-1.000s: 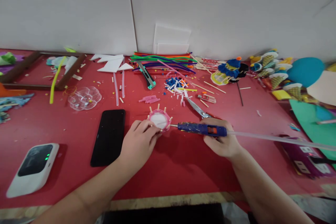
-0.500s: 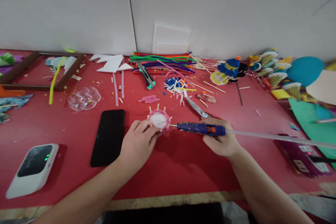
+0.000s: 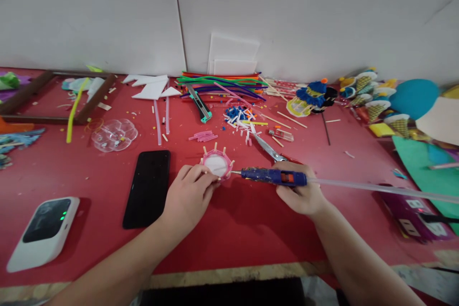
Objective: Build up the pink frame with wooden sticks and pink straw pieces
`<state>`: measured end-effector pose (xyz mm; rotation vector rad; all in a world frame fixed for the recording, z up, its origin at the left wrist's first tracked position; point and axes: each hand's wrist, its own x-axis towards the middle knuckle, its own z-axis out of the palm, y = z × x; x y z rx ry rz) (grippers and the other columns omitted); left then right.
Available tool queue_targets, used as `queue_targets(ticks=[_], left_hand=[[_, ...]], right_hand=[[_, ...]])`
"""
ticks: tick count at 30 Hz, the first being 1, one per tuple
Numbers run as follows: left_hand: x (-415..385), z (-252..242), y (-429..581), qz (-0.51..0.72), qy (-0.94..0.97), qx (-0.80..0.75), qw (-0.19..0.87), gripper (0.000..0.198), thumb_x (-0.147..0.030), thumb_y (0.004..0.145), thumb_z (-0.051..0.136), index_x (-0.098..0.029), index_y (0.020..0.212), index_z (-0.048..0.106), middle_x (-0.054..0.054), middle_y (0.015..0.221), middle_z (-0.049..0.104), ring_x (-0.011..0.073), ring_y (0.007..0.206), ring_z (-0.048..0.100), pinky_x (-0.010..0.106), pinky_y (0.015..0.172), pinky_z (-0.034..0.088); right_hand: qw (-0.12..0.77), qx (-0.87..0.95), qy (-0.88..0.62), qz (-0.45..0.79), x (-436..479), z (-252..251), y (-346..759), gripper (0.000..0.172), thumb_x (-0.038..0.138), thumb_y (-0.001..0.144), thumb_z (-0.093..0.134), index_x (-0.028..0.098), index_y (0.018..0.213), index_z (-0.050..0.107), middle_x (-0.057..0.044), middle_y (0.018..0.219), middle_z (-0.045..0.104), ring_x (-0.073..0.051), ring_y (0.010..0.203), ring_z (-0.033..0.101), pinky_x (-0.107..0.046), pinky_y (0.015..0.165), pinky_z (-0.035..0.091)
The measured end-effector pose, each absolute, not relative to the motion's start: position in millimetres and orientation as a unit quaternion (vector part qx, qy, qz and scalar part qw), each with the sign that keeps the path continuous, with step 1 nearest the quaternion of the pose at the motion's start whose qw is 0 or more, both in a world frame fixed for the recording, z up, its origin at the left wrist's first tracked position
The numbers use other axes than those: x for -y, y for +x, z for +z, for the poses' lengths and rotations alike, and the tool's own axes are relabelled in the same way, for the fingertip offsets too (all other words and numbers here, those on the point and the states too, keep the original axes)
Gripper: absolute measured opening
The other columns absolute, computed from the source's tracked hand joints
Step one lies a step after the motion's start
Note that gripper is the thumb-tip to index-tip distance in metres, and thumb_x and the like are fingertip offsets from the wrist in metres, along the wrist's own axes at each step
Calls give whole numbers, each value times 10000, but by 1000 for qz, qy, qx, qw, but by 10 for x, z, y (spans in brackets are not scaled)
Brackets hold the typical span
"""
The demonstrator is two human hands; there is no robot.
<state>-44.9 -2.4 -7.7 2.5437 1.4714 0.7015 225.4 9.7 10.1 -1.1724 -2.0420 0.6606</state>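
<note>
A small round pink craft piece (image 3: 217,163) with a white centre and short sticks poking up around its rim sits on the red table (image 3: 244,229). My left hand (image 3: 189,194) pinches its near left edge, fingers closed on it. My right hand (image 3: 300,192) is wrapped round a blue glue gun (image 3: 274,176), whose metal tip touches the pink piece's right side. A long clear glue stick (image 3: 376,188) trails from the gun's back to the right.
A black phone (image 3: 147,188) lies left of my left hand, a white device (image 3: 43,232) nearer the front left. Scissors (image 3: 269,147), a box cutter (image 3: 199,103), coloured straws (image 3: 222,83), cut bits, a clear tray (image 3: 114,135) and paper crafts (image 3: 376,100) crowd the back. A power strip (image 3: 412,213) lies right.
</note>
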Motion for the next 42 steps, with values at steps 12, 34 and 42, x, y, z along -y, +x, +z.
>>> queue_targets(ticks=[12, 34, 42], left_hand=[[28, -78, -448, 236, 839, -487, 57, 144, -178, 915, 560, -216, 908, 698, 51, 912, 678, 221, 824, 572, 380, 768, 508], [3, -67, -461, 231, 847, -476, 41, 130, -184, 912, 576, -191, 905, 705, 60, 907, 679, 231, 820, 574, 388, 769, 510], [4, -92, -451, 233, 846, -478, 41, 130, -174, 903, 584, -189, 900, 713, 65, 904, 683, 235, 804, 568, 390, 753, 516]], right_hand=[[344, 783, -447, 263, -94, 86, 2260, 106, 212, 709, 516, 223, 654, 426, 28, 556, 425, -118, 483, 363, -267, 465, 290], [338, 787, -444, 262, -103, 84, 2270, 105, 210, 707, 509, 228, 662, 417, 36, 568, 421, -122, 495, 374, -261, 484, 288], [328, 788, -448, 266, -110, 84, 2289, 94, 201, 683, 498, 225, 651, 413, 37, 570, 429, -117, 500, 371, -257, 486, 290]])
